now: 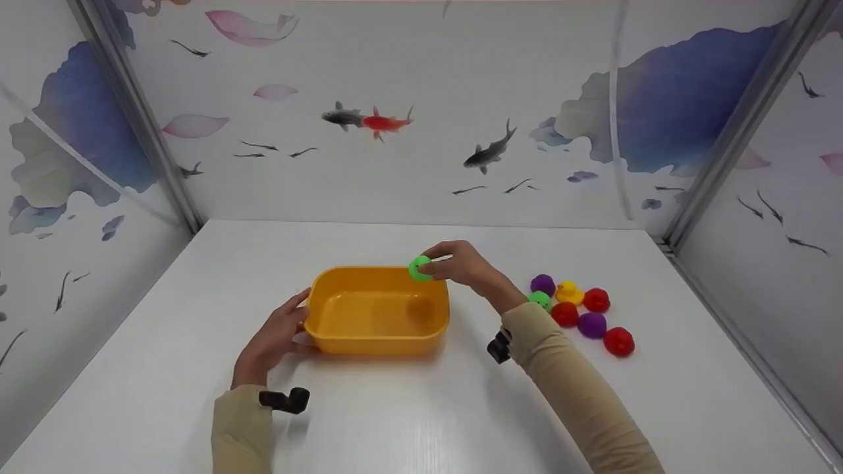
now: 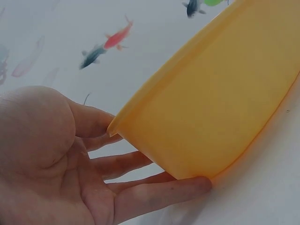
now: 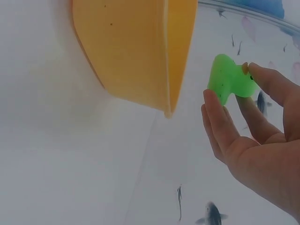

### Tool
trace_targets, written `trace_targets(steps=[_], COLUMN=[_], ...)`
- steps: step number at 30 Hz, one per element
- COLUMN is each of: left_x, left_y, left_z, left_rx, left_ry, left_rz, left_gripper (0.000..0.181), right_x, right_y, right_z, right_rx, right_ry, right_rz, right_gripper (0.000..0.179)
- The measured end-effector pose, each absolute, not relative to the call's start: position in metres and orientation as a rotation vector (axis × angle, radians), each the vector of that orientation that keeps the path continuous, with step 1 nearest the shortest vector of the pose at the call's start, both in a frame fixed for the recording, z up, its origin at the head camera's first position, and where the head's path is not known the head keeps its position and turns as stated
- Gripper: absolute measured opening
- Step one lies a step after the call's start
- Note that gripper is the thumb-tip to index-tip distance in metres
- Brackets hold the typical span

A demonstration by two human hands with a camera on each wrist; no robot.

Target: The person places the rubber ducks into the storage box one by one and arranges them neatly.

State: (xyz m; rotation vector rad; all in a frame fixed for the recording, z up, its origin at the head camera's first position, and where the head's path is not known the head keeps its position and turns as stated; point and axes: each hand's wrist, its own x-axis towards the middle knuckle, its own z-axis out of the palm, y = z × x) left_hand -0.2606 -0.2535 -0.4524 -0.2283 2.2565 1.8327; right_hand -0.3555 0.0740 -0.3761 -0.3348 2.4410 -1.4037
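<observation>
A yellow-orange plastic basin (image 1: pixel 379 345) sits on the white table. My left hand (image 1: pixel 280 329) is at its left end. In the left wrist view, the thumb of that hand (image 2: pixel 61 164) meets the basin's rim, while the other fingers reach fairly straight to the outer wall and lower corner. Above the basin's far right corner, my right hand (image 1: pixel 461 263) pinches a green rubber duck (image 1: pixel 419 268) between thumb and fingertips. The right wrist view shows the duck (image 3: pixel 227 79) tipped sideways, with its small orange beak by a fingertip. The basin's inside looks bare apart from a dark shadow.
Several small rubber ducks lie grouped at the right: purple (image 1: pixel 543 284), yellow (image 1: pixel 570 293), green (image 1: pixel 540 301) and red ones (image 1: pixel 619 342). My right forearm (image 1: pixel 579 388) passes close by them. White panels (image 1: pixel 408 184) with painted fish stand around the table.
</observation>
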Motion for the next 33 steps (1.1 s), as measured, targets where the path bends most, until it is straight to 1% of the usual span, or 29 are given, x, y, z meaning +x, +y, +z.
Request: trace_targets(steps=[7,23,33], left_x=[-0.261,-0.261,-0.259], left_y=[-0.254,-0.254,-0.256], left_z=[-0.454,-0.455,-0.454], left_rx=[-0.22,-0.225,-0.201], left_ry=[2.254,2.256,2.248], left_rz=[1.835,1.834,1.856], left_gripper=[0.056,0.057,0.056], right_x=[-0.359,-0.359,-0.356], right_y=[0.053,0.007,-0.021], right_z=[-0.379,-0.381,-0.397], right_rx=[-0.325,-0.373,-0.304], right_ry=[2.452,2.267,2.236], right_rz=[-1.388,-1.557,-1.573], right_gripper=[0.034,0.034,0.033])
